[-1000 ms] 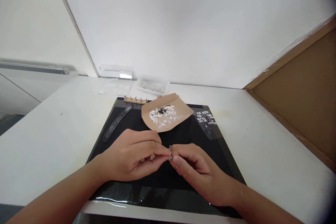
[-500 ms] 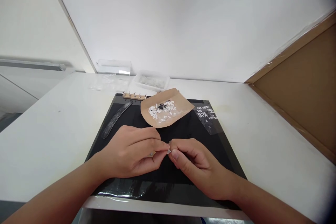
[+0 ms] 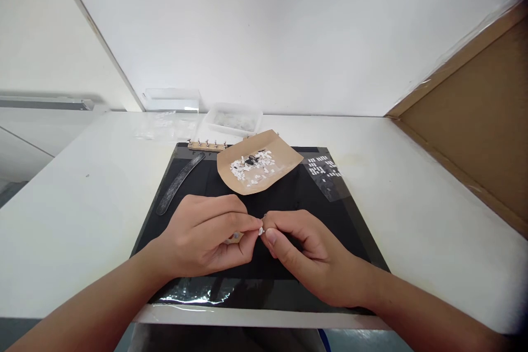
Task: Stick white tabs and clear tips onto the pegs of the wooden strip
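Observation:
My left hand (image 3: 214,234) is closed, thumb and fingertips pinched at a small whitish piece (image 3: 261,231). Against its other side press the thumb and bent forefinger of my right hand (image 3: 303,256), also closed. Fingertips cover most of the piece, so its exact kind cannot be made out. Through the gap in my left hand shows a bit of something tan and shiny (image 3: 236,237), mostly hidden. Both hands are over a black mat (image 3: 198,184). Just beyond them lies a brown paper tray (image 3: 284,162) with white scraps (image 3: 243,168) and some dark bits.
A curved, dusty black nail file (image 3: 180,184) lies left on the mat. Behind it is a wooden strip with metal pegs (image 3: 207,146). A clear sheet with white tabs (image 3: 330,181) lies right. At the wall stand a plastic box (image 3: 235,120) and clear bags (image 3: 165,125).
The view has shifted slightly, so everything sits a little differently in the picture. My hands stay pinched together, and the whitish piece shows slightly turned between the fingertips.

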The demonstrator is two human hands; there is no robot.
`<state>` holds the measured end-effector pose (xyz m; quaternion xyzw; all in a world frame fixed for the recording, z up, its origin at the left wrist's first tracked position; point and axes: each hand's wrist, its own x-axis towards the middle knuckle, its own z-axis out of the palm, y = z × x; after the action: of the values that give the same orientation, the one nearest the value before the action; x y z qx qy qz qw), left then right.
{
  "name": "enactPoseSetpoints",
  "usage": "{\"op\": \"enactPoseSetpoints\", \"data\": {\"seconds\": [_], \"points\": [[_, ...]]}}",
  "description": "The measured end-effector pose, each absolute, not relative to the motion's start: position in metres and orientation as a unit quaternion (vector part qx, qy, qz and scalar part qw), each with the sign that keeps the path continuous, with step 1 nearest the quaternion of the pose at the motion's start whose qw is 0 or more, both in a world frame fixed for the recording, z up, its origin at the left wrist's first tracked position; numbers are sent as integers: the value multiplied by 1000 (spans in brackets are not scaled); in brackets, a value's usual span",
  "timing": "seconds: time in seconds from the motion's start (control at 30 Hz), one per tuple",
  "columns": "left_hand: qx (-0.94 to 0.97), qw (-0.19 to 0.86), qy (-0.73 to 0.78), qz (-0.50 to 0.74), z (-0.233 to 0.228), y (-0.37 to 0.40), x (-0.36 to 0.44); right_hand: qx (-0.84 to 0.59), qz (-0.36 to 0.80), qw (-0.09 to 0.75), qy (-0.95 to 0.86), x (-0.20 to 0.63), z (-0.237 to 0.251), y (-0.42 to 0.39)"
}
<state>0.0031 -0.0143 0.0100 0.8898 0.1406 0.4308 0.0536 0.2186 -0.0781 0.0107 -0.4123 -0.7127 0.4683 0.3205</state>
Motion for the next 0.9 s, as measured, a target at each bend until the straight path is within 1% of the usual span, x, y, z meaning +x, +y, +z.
{"op": "enactPoseSetpoints", "data": {"seconds": [0.6,0.73,0.9], "points": [[876,52,141,458,9,-15,8,-411,472,328,-708,218,11,-78],[874,77,137,460,10,-15,7,-411,468,327,-711,218,12,-78],[872,135,128,452,10,-13,6,-407,483,324,-704,218,14,-78]]}}
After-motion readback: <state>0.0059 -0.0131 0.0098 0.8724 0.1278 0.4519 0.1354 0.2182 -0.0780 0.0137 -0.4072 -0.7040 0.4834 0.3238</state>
